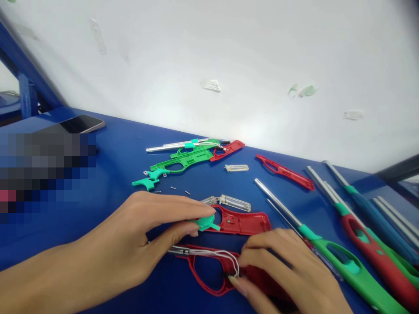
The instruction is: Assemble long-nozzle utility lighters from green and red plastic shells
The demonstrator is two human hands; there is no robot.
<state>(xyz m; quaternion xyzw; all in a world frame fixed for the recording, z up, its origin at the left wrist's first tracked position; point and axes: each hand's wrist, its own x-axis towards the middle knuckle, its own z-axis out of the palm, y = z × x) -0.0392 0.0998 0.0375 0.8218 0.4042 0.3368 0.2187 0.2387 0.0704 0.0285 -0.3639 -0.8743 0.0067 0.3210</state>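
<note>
Currently pinching the trigger in the left hand, between thumb and fingertips — right by the far shell, near a clear tank on the table. Curling the right hand, partly open, at the wires over the near shell — cannot tell whether gripping them.

A blue table carries red casings, green casings, clear tanks, screws, lighters and a phone
</note>
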